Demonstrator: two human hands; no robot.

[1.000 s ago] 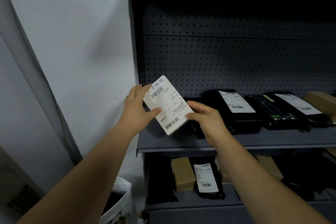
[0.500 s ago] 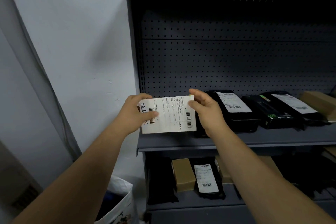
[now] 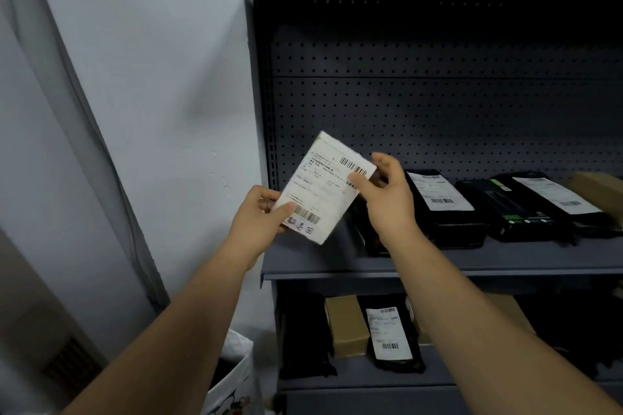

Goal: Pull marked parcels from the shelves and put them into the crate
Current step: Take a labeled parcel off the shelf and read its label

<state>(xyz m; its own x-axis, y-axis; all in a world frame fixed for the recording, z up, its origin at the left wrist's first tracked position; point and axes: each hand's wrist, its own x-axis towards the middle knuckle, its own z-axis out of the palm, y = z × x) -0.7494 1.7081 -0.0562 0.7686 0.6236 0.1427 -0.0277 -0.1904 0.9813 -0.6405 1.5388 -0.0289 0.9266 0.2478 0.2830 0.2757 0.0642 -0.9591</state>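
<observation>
Watching the feed from my desk: the big thing in view is the dark grey shelving unit point(image 3: 438, 104) with its pegboard back, filling the right side next to a pale wall point(image 3: 135, 77). Its upper shelf point(image 3: 505, 259) has a row of black parcels point(image 3: 515, 209) with white labels running off to the right. The lower shelf point(image 3: 354, 377) holds a brown box point(image 3: 345, 327) and another labelled black parcel point(image 3: 391, 333). Down at the near left there's a white bag point(image 3: 232, 381) poking into frame. It might be standing in for the crate, but I honestly can't tell from this angle, and no proper crate shows. The one that matters is the white parcel point(image 3: 323, 192), which is off the shelf and up in the air in front of the unit's left edge, tilted with the label facing the camera. The left hand point(image 3: 256, 222) pinches its lower left corner with the thumb on the front. The right hand point(image 3: 387, 199) grips the upper right corner, thumb by the barcode and fingers curled behind. My read is that we're at the check-the-label step, with the parcel pulled but not dropped off yet. If it's a marked one, the next move calls for handing it over to one hand, looking down to find the crate, and lowering it in. If not, it goes back in the gap at the left end of the shelf.
</observation>
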